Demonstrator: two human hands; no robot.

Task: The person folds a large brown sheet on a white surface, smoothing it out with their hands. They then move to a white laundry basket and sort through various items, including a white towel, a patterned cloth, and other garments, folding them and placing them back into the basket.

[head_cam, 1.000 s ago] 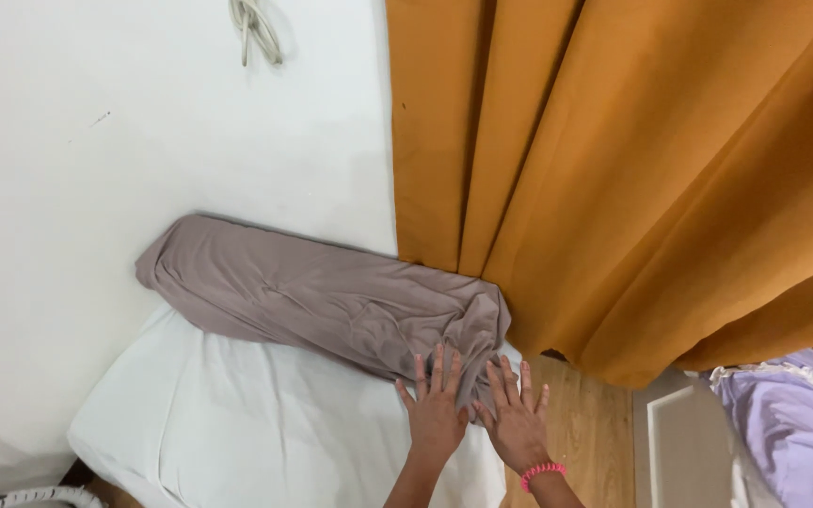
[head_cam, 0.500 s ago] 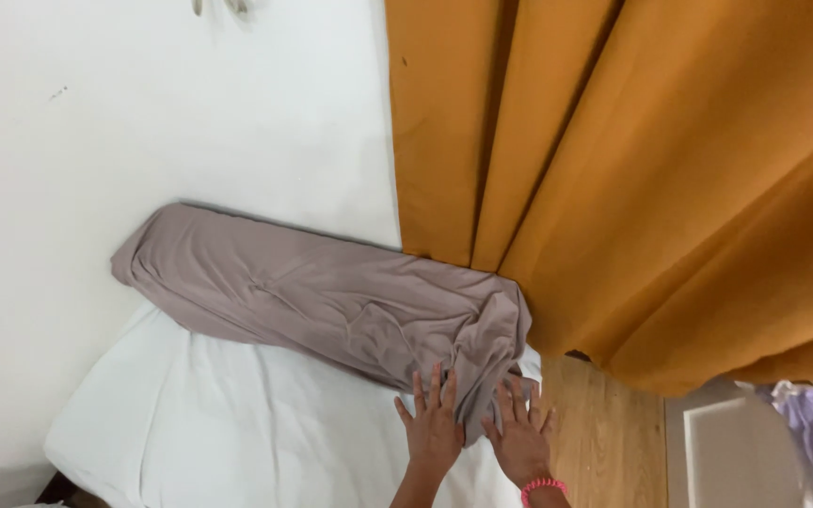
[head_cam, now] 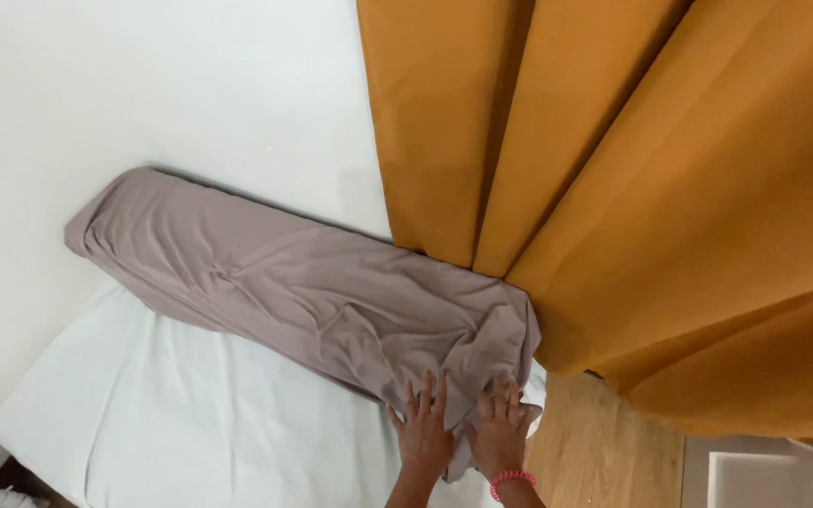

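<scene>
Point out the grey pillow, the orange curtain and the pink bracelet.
grey pillow (head_cam: 284, 282): head view, middle of its cover.
orange curtain (head_cam: 670, 188): head view, a broad middle fold.
pink bracelet (head_cam: 510, 481): head view, band on the right wrist.

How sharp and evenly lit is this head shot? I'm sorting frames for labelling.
Head view: soft, even light, no glare; the left hand and right hand look crisp on the grey pillow; faint shadow under it on the white sheet; deeper shade in the orange curtain folds.

Bottom edge cuts both forearms; taupe pillow's (head_cam: 303, 282) right end seems tucked behind orange curtain (head_cam: 632, 188).
</scene>
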